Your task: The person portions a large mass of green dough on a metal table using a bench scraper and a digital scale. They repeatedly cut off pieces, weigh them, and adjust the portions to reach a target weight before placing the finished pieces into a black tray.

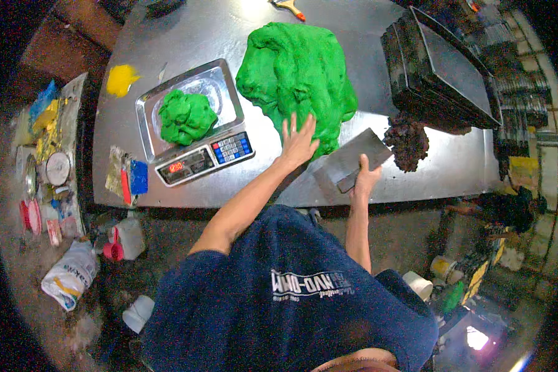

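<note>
A large mass of bright green dough (302,74) lies on the steel table (181,32). My left hand (300,142) rests on its near edge with the fingers spread, gripping nothing. In my right hand (366,179) is a flat rectangular metal dough scraper (355,153), held by the handle along its near side. The blade lies just right of the dough's lower end. To the left, a smaller green dough lump (186,117) sits in the steel pan (142,111) of a digital scale (204,158) with a lit red display.
Dark rectangular baking trays (439,74) stand stacked at the right, beside a dark brown crumbly heap (407,144). A paintbrush (290,7) lies at the far edge. Yellow powder (121,80) and a blue-and-red item (135,179) are on the left. A cluttered side table (69,139) stands farther left.
</note>
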`<move>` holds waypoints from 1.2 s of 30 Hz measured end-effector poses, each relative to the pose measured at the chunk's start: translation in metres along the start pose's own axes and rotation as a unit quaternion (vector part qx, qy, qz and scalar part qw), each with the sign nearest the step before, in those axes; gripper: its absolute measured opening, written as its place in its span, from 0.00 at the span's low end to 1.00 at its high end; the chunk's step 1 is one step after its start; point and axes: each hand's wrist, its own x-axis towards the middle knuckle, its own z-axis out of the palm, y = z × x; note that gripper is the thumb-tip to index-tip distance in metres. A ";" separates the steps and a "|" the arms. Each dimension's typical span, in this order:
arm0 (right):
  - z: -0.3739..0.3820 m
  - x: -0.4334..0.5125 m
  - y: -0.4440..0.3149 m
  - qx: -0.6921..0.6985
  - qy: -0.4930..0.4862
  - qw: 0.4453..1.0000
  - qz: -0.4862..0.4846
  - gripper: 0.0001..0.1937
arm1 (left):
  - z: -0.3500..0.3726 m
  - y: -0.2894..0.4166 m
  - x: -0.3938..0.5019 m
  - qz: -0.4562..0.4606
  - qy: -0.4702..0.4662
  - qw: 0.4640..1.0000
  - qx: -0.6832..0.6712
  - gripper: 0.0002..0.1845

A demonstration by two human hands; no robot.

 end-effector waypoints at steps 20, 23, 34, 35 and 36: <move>0.163 0.109 0.037 -0.147 -0.357 0.899 -0.206 0.39 | -0.024 0.007 -0.269 -0.316 0.110 0.909 -0.249 0.18; 0.170 0.124 0.068 -0.185 -0.298 0.904 -0.246 0.37 | -0.041 0.006 -0.280 -0.319 0.115 0.910 -0.240 0.19; 0.141 0.106 0.040 -0.118 -0.297 0.941 -0.108 0.41 | -0.135 -0.065 -0.220 -0.248 0.180 0.926 -0.219 0.15; 0.140 0.099 0.034 -0.096 -0.264 0.952 -0.126 0.40 | -0.148 -0.074 -0.210 -0.264 0.187 0.916 -0.238 0.14; 0.137 0.092 0.028 -0.090 -0.227 0.962 -0.119 0.40 | -0.162 -0.084 -0.201 -0.275 0.248 0.896 -0.244 0.13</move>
